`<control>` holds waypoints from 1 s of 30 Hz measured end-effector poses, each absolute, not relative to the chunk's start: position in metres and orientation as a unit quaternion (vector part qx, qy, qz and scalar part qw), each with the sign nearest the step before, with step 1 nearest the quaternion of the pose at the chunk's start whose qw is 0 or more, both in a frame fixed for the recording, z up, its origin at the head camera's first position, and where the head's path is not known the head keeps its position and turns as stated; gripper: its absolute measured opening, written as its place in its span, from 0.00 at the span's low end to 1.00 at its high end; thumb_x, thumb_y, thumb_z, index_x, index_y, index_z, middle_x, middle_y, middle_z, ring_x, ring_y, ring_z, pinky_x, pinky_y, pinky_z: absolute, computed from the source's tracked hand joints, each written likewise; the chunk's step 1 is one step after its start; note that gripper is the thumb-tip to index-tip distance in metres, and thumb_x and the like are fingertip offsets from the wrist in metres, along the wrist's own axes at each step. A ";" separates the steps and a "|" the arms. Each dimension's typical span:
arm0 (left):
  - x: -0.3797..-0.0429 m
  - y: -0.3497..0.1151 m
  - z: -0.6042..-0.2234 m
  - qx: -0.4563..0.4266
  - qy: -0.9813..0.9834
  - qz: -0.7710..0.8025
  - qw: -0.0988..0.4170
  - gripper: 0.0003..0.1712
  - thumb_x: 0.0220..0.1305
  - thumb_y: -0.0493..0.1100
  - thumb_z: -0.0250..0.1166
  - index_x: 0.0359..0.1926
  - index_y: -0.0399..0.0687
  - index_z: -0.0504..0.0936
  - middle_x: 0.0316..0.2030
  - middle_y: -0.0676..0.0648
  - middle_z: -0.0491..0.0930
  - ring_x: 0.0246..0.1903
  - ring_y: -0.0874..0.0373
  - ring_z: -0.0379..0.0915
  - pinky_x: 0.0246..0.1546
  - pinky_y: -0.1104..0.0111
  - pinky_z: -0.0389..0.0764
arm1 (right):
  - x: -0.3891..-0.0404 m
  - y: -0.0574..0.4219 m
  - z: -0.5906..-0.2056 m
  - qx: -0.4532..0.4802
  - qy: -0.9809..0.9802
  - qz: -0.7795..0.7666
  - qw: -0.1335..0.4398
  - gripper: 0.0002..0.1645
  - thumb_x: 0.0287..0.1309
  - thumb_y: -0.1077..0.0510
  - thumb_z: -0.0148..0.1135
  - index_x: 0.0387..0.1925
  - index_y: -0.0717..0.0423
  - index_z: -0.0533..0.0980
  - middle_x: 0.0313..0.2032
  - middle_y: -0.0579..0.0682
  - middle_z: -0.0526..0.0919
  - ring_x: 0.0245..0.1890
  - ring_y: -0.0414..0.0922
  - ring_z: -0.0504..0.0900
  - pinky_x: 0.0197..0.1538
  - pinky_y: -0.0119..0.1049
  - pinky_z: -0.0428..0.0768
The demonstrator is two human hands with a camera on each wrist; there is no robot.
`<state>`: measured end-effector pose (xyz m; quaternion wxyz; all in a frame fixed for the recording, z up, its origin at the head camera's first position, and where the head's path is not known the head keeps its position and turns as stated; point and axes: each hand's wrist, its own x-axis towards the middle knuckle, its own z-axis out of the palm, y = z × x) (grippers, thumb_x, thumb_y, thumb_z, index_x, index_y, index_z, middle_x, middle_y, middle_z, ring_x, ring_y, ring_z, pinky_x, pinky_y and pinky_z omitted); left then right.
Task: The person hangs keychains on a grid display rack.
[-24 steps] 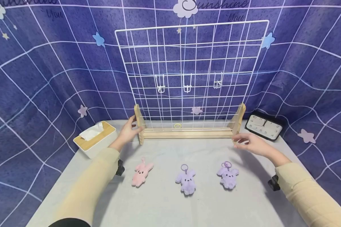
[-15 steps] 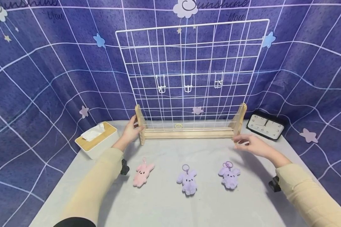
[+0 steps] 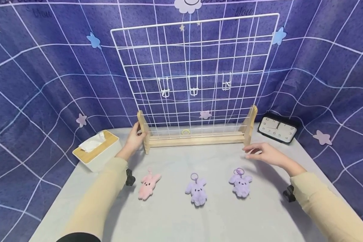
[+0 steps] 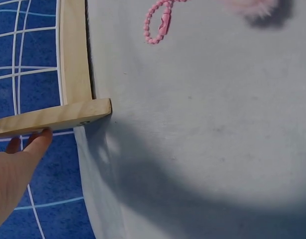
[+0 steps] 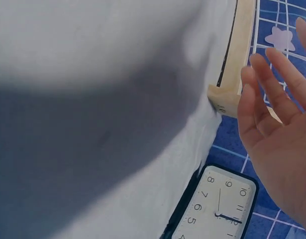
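Observation:
A white wire grid panel (image 3: 196, 64) stands upright in a wooden base (image 3: 196, 140), with three white hooks hung on it, one being the middle hook (image 3: 194, 90). My left hand (image 3: 133, 139) touches the outer face of the base's left end piece (image 4: 53, 118) with its fingertips. Beside the right end piece (image 3: 250, 122) my right hand (image 3: 267, 154) is held with fingers loosely extended, holding nothing. On the table in front lie a pink plush keychain (image 3: 148, 186), a purple plush keychain (image 3: 197, 192) and another purple plush keychain (image 3: 241, 185), each with a ring or loop at its top.
A tissue box (image 3: 98, 149) with a wooden lid stands left of the rack. A black-framed clock (image 3: 277, 128) stands at the back right. Blue patterned cloth (image 3: 57, 84) hangs behind and at both sides of the table (image 3: 175, 222).
The head view has shifted slightly. My right fingertips have drawn a little toward the front of the base's right end. The left hand stays at the left end; the keychains lie as before.

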<state>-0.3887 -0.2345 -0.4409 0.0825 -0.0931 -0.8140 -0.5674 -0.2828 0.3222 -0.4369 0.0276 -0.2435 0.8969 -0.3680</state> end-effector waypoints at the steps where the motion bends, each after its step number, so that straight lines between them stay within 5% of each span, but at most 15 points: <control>1: -0.389 -0.235 -0.440 -0.093 -0.814 -0.568 0.083 0.38 0.73 0.33 0.55 0.79 0.36 0.51 0.72 0.28 0.58 0.71 0.35 0.55 0.71 0.50 0.62 | -0.283 0.321 -0.436 -0.245 0.897 -0.366 0.031 0.23 0.63 0.57 0.70 0.56 0.66 0.81 0.50 0.60 0.86 0.45 0.50 0.84 0.49 0.40 0.82; 6: -0.393 -0.237 -0.441 -0.082 -0.804 -0.585 0.075 0.38 0.74 0.32 0.55 0.79 0.35 0.49 0.72 0.29 0.59 0.73 0.37 0.54 0.72 0.49 0.60 | -0.283 0.318 -0.439 -0.264 0.891 -0.366 0.057 0.20 0.63 0.58 0.70 0.54 0.64 0.83 0.48 0.58 0.87 0.45 0.49 0.84 0.51 0.44 0.81; 16: -0.394 -0.231 -0.442 -0.055 -0.781 -0.621 0.037 0.39 0.75 0.34 0.56 0.80 0.41 0.50 0.72 0.30 0.60 0.68 0.32 0.61 0.64 0.45 0.70 | -0.277 0.310 -0.452 -0.301 0.877 -0.359 0.104 0.19 0.60 0.60 0.72 0.51 0.65 0.83 0.41 0.54 0.87 0.41 0.46 0.84 0.50 0.43 0.82; 30: -0.391 -0.236 -0.444 -0.026 -0.704 -0.709 0.007 0.40 0.73 0.30 0.54 0.81 0.44 0.49 0.74 0.33 0.57 0.69 0.38 0.59 0.69 0.49 0.65 | -0.283 0.301 -0.467 -0.299 0.883 -0.347 0.106 0.13 0.54 0.65 0.74 0.42 0.61 0.84 0.38 0.49 0.85 0.39 0.46 0.81 0.47 0.38 0.81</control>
